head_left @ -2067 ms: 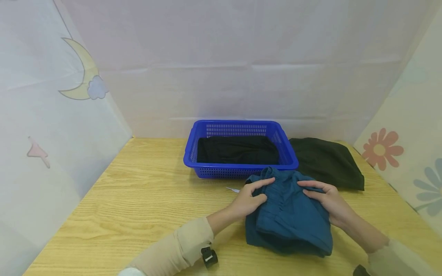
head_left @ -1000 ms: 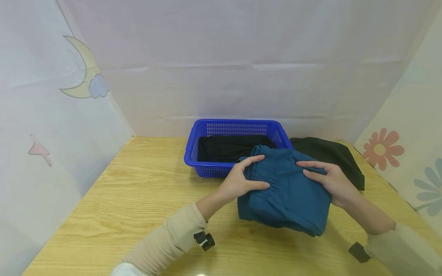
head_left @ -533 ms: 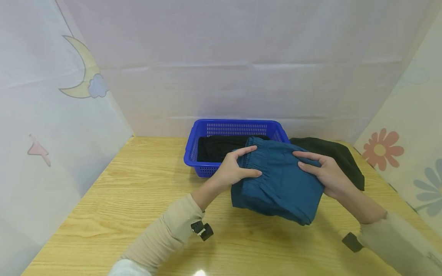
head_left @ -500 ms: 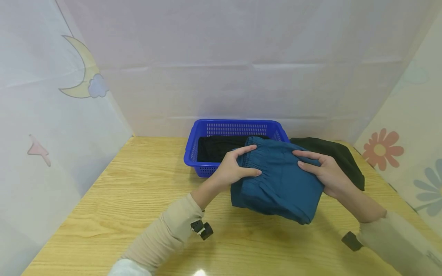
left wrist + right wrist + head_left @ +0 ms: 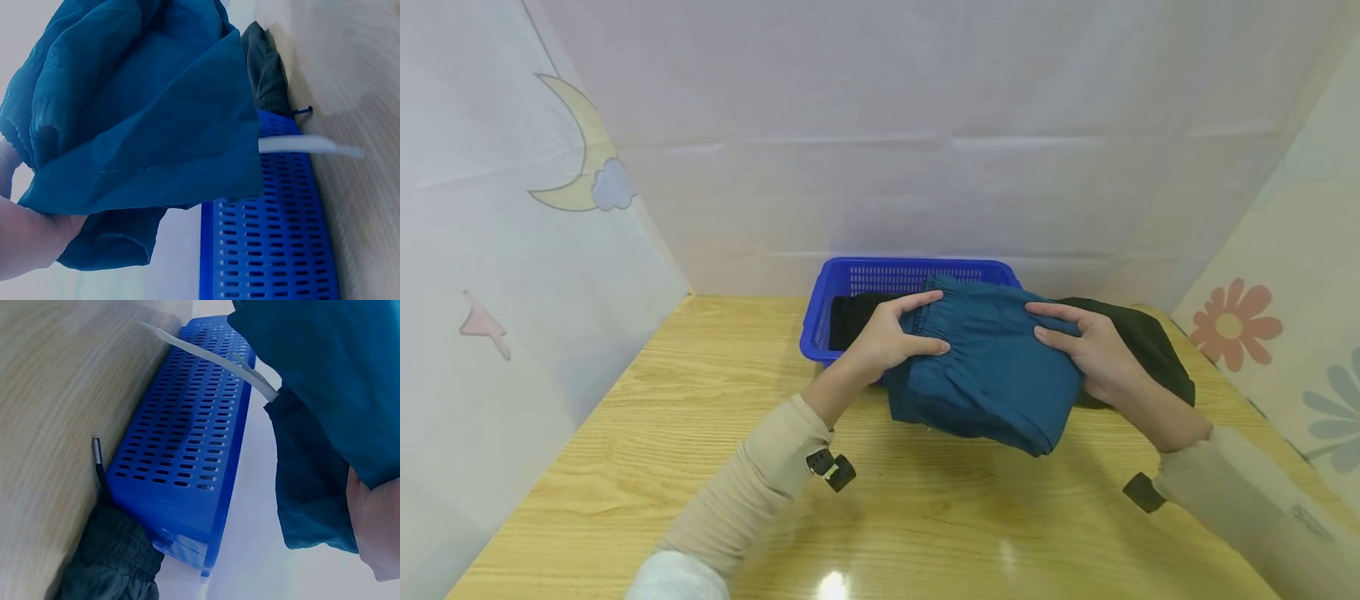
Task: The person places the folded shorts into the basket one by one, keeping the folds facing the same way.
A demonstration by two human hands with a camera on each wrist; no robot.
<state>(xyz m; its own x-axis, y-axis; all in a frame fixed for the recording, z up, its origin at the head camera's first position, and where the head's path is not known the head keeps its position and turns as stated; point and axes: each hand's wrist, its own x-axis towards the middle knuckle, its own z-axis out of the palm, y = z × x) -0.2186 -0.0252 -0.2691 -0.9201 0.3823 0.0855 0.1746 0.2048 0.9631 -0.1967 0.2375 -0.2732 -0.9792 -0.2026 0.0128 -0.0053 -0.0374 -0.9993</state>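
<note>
Folded teal pants (image 5: pixel 992 358) with a gathered elastic waistband are held up off the table, overlapping the front right of the blue basket in the head view. My left hand (image 5: pixel 886 337) grips the waistband side, thumb and index finger on top. At the other side my right hand (image 5: pixel 1097 350) grips the fold, its remaining fingers hidden underneath. A white drawstring (image 5: pixel 212 357) dangles from the pants in both wrist views. Inside the blue basket (image 5: pixel 917 262) lies a black folded garment (image 5: pixel 847 321), partly covered by the pants.
A dark green garment (image 5: pixel 1150 342) lies on the wooden table (image 5: pixel 700 400) right of the basket; a dark cord with a metal tip (image 5: pixel 96 450) sticks out near it. A pale cloth wall (image 5: pixel 850 125) stands right behind the basket.
Both hands have lifted the teal pants off the table and carried them forward and slightly left, to the basket. Basket and dark green garment have stayed put.
</note>
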